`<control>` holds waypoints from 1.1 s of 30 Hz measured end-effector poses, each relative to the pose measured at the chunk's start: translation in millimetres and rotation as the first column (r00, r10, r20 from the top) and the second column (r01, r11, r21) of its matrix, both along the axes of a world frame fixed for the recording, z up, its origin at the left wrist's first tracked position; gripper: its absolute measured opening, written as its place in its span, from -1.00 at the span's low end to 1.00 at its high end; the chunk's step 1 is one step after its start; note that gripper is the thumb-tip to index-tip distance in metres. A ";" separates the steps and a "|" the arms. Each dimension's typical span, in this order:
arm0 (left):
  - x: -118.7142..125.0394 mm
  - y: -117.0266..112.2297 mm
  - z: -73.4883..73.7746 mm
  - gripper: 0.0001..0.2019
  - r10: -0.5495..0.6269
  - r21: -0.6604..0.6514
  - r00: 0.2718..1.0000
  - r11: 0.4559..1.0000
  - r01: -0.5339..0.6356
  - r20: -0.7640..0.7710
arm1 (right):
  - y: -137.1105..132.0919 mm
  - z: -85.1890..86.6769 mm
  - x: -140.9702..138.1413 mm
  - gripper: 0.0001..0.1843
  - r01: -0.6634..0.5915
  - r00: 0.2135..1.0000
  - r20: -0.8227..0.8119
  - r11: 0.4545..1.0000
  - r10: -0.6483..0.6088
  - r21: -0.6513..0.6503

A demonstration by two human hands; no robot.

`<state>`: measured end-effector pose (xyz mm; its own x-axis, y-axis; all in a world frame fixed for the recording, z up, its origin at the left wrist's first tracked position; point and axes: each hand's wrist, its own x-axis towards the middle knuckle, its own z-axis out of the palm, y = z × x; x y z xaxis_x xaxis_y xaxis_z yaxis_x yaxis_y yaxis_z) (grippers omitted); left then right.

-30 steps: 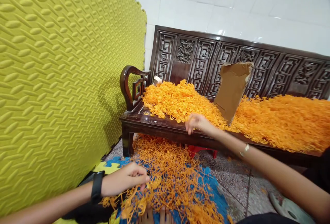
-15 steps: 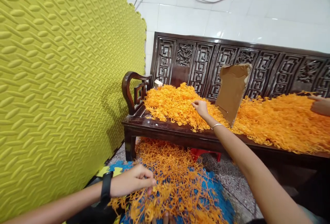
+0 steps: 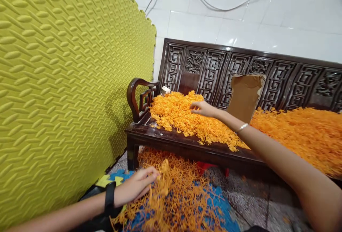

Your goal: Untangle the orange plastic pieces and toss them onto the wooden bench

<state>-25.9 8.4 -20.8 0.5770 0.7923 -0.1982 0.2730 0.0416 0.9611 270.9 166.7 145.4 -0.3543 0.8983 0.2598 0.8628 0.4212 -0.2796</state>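
Note:
My left hand (image 3: 140, 185), a black band on its wrist, is closed with thumb and fingers pinched at the edge of a motion-blurred orange piece (image 3: 163, 178). Below it a heap of thin orange branched strands (image 3: 184, 192) is spread over the floor mat. My right hand (image 3: 203, 109), with a bracelet on the wrist, hovers over or just touches a pile of small orange branched pieces (image 3: 173, 112) on the dark wooden bench (image 3: 160, 137). Its fingers are apart and nothing shows between them.
An upright cardboard sheet (image 3: 244, 94) separates the pile from a second orange pile (image 3: 299, 128) to the right. Yellow foam matting (image 3: 80, 82) stands along the left. A red stool (image 3: 204, 168) is under the bench, and blue matting (image 3: 224, 207) lies on the floor.
My right hand has moved left over the pile and its fingers have spread. My left hand has shifted slightly, with orange pieces now higher beside its fingertips. Another person's hand at the right edge is gone.

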 end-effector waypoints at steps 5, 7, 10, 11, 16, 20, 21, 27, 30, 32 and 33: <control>13.9 -9.4 18.2 -0.58 -0.027 0.069 0.995 0.997 0.020 0.092 | -106.4 -108.8 -33.2 -0.62 -0.377 0.908 -0.293 0.889 0.299 -0.260; 18.7 -14.4 28.5 -0.62 -0.100 0.112 0.992 0.990 0.091 0.079 | -131.6 -130.9 -42.3 -0.54 -0.484 0.822 -0.476 0.824 0.313 -0.295; 23.9 -22.5 43.7 -0.67 -0.150 0.215 0.989 0.966 0.143 0.017 | -150.8 -131.9 -52.6 -0.62 -0.512 0.774 -0.578 0.794 0.260 -0.329; 25.6 -24.9 47.5 -0.69 -0.141 0.257 0.990 0.957 0.135 0.004 | -155.0 -127.7 -56.3 -0.66 -0.493 0.766 -0.600 0.809 0.231 -0.319; 39.6 -28.9 49.6 -0.62 0.102 0.480 0.994 0.874 -0.078 -0.025 | -176.8 -118.0 -77.6 -0.72 -0.337 0.649 -0.752 0.930 0.117 -0.146; 51.6 -22.1 43.0 -0.67 0.149 0.302 0.985 0.938 -0.169 0.088 | -184.0 -123.0 -77.0 -0.62 -0.371 0.592 -0.806 0.889 0.003 -0.269; 53.8 -20.4 41.8 -0.69 0.131 0.209 0.980 0.965 -0.162 0.151 | -183.3 -123.3 -73.5 -0.60 -0.380 0.597 -0.802 0.875 -0.015 -0.299; 63.5 -16.3 33.0 -0.72 0.107 -0.072 0.961 0.993 -0.091 0.257 | -177.4 -127.3 -55.5 -0.67 -0.237 0.712 -0.703 0.941 -0.002 -0.243; 62.9 -15.6 28.4 -0.61 0.040 -0.007 0.983 0.999 -0.040 0.181 | -179.9 -130.9 -53.5 -0.73 -0.114 0.750 -0.661 0.985 0.002 -0.126; 60.6 -15.3 27.2 -0.54 -0.024 0.043 0.989 0.999 0.018 0.146 | -181.5 -131.8 -53.4 -0.72 -0.106 0.713 -0.699 0.977 -0.055 -0.185; 59.6 -15.3 27.3 -0.54 -0.045 0.069 0.989 0.997 0.035 0.142 | -181.7 -131.9 -53.7 -0.72 -0.121 0.674 -0.732 0.964 -0.096 -0.238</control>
